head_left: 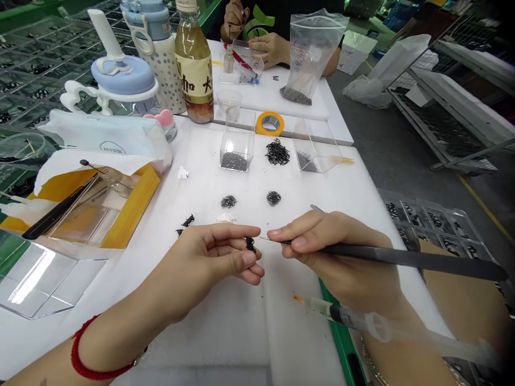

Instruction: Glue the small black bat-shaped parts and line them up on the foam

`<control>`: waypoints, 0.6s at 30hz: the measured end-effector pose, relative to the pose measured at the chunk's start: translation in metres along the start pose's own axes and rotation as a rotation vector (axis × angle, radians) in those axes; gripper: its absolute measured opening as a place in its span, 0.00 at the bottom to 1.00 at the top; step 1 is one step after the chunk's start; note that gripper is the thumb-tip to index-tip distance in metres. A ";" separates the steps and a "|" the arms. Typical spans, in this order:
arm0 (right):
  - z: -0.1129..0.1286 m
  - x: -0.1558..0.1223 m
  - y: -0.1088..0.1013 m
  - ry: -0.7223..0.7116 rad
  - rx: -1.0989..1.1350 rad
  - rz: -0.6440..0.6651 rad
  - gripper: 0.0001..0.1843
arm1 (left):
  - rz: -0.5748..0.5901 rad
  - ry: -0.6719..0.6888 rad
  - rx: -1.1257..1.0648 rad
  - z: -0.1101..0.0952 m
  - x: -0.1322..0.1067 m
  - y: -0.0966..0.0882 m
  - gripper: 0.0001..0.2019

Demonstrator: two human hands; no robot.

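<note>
Near the middle of the head view, my left hand (217,254) pinches a small black part (250,244) between thumb and fingers. My right hand (325,241) is closed around black tweezers (402,256), whose long end points right. A thin silvery tip (264,238) reaches from the right fingers toward the black part, with a small gap left between them. A syringe (341,313) with an orange tip appears below my right hand; whether that hand holds it I cannot tell. Several small black parts (187,220) lie beyond my left hand.
Two small dark piles (273,198) and a heap of black pieces (277,153) lie ahead, near clear boxes (236,150) and orange tape (270,124). Bottles (195,64) and a yellow-edged tray (132,209) stand left. Across the table, another person's hands (271,48) work.
</note>
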State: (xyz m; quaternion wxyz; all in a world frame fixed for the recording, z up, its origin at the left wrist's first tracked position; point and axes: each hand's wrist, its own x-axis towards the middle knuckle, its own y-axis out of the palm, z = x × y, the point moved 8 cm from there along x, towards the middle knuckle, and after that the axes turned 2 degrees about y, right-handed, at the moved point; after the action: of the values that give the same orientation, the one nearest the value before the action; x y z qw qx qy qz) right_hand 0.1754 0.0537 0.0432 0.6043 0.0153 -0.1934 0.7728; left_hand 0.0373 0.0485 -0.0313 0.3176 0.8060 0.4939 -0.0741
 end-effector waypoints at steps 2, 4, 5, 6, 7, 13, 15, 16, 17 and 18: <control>-0.001 0.000 0.000 0.001 -0.004 0.018 0.15 | 0.012 0.002 0.027 -0.001 -0.001 0.002 0.12; -0.001 -0.001 0.001 0.001 -0.020 0.034 0.14 | 0.017 0.004 0.066 -0.002 -0.001 0.003 0.13; -0.002 -0.001 0.001 0.004 -0.029 0.044 0.13 | 0.019 0.006 0.090 -0.002 -0.001 0.004 0.14; -0.002 -0.001 0.002 0.010 -0.037 0.054 0.12 | 0.017 0.004 0.111 -0.002 -0.001 0.004 0.14; -0.002 -0.001 0.003 0.015 -0.042 0.064 0.12 | 0.017 0.002 0.129 -0.002 -0.001 0.004 0.14; -0.002 0.001 0.007 -0.004 -0.040 0.096 0.12 | 0.036 0.011 0.087 0.001 0.001 0.006 0.15; -0.002 0.002 0.007 -0.011 -0.069 0.093 0.12 | 0.040 0.011 0.070 0.002 0.002 0.006 0.15; -0.002 0.002 0.007 -0.007 -0.086 0.094 0.12 | 0.040 0.013 0.070 0.003 0.002 0.006 0.14; -0.002 0.002 0.008 -0.004 -0.099 0.101 0.11 | 0.039 0.014 0.073 0.003 0.002 0.006 0.14; -0.002 0.002 0.008 -0.005 -0.108 0.106 0.11 | 0.038 0.017 0.076 0.002 0.002 0.006 0.14</control>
State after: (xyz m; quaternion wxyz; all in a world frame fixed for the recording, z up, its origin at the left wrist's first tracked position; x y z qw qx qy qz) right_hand 0.1678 0.0549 0.0395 0.5621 -0.0257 -0.2369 0.7919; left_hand 0.0435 0.0466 -0.0313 0.2838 0.8274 0.4781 -0.0798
